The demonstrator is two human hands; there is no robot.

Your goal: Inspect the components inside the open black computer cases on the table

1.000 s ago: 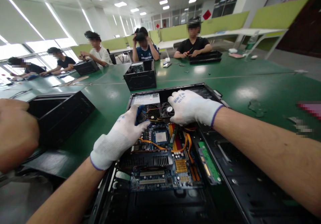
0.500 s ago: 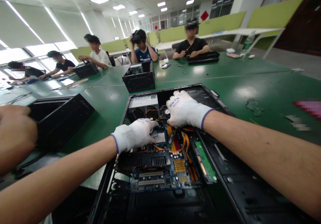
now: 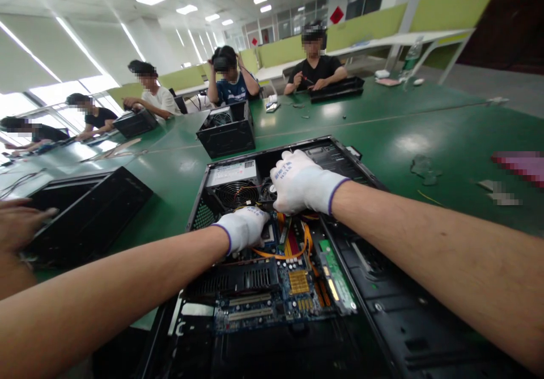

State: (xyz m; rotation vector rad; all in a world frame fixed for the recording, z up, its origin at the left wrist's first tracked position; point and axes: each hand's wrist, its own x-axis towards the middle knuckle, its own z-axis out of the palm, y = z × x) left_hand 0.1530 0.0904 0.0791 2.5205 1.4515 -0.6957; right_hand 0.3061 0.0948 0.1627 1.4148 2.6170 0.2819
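Observation:
An open black computer case (image 3: 170, 319) lies in front of me, with a blue motherboard (image 3: 284, 308) inside. My left hand (image 3: 244, 229), in a white glove, is closed over the processor socket (image 3: 269, 233); its fingertips are hidden, so what they pinch cannot be made out. Farther back, my gloved right hand (image 3: 295, 181) curls around a small cooling fan (image 3: 268, 190), most of it covered by the fingers. Close by are the silver power supply (image 3: 232, 176), a memory stick (image 3: 284, 233) and orange cables (image 3: 306, 240).
At left, another person's blurred hand (image 3: 25, 223) is beside a second black case (image 3: 96, 209). Across the green table (image 3: 382, 121), several people sit with more cases, one case (image 3: 227, 130) just beyond mine. Clear plastic scraps (image 3: 425, 169) and a pink item (image 3: 521, 166) lie at right.
My left hand has moved right and its fingers have closed in over the socket. My right hand stays at the fan. The other person's hand at left has dropped lower. The view has shifted slightly.

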